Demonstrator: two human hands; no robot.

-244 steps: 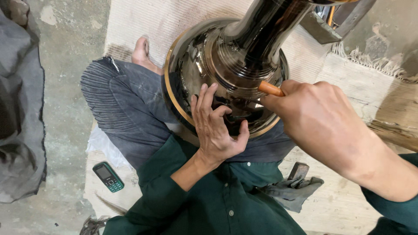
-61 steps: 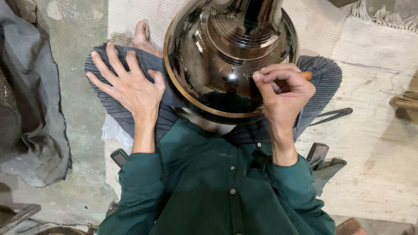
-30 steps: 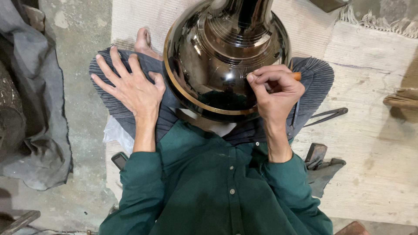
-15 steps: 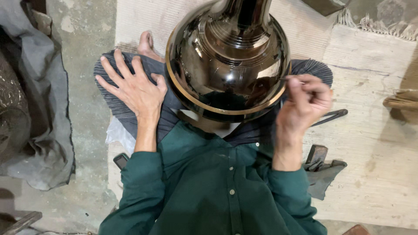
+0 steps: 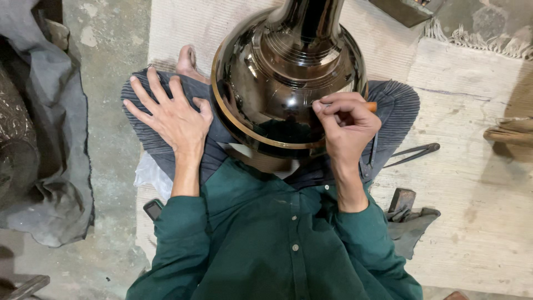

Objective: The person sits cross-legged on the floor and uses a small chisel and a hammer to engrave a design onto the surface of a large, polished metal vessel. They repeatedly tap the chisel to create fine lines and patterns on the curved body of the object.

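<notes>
A large dark, shiny metal vase [image 5: 288, 72] with a brass rim lies in my lap, its round body toward me and its neck pointing away. My right hand [image 5: 347, 125] is closed around a small tool with an orange handle [image 5: 371, 106], its tip against the vase's lower right side. My left hand [image 5: 172, 114] rests flat with fingers spread on my left knee, just left of the vase and barely apart from its rim. I wear a green shirt and grey striped trousers.
A grey cloth [image 5: 53, 139] lies heaped on the concrete floor at the left. Metal tongs [image 5: 413, 153] and a hammer-like tool on a rag [image 5: 405, 208] lie on the pale mat at my right. A bare foot [image 5: 187, 60] shows beyond my left knee.
My right hand, lifted off to the right half a second ago, has come back against the vase's lower right side. The left hand stays on my knee.
</notes>
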